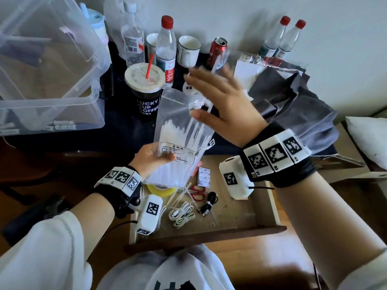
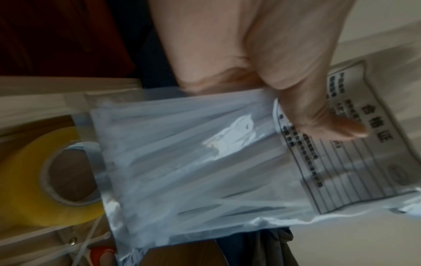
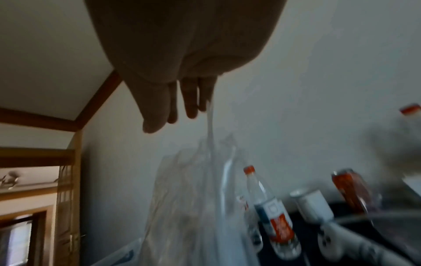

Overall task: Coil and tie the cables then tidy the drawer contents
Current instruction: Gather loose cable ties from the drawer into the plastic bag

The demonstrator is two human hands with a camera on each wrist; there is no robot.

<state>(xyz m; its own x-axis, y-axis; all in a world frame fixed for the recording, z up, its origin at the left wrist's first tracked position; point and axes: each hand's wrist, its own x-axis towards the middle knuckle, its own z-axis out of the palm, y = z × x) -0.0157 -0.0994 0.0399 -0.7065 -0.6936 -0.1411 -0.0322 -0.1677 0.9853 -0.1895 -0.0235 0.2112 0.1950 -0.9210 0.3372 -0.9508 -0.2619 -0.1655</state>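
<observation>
- L hand (image 1: 154, 156): my grip on zip-tie bag (image 1: 184, 130), above drawer (image 1: 247, 210).
- R hand (image 1: 222, 105): drawing one zip tie (image 1: 215, 65) out, pinched betw. fingers.
- Next, prob.: cinch white cables (image 1: 183, 214) in drawer.

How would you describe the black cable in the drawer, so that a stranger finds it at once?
Look into the open wooden drawer below the hands. Right of the red-handled scissors lies the black cable, coiled into a short bundle with a white tie around its middle. It is the only dark cable; the coils to its left are white.
</observation>
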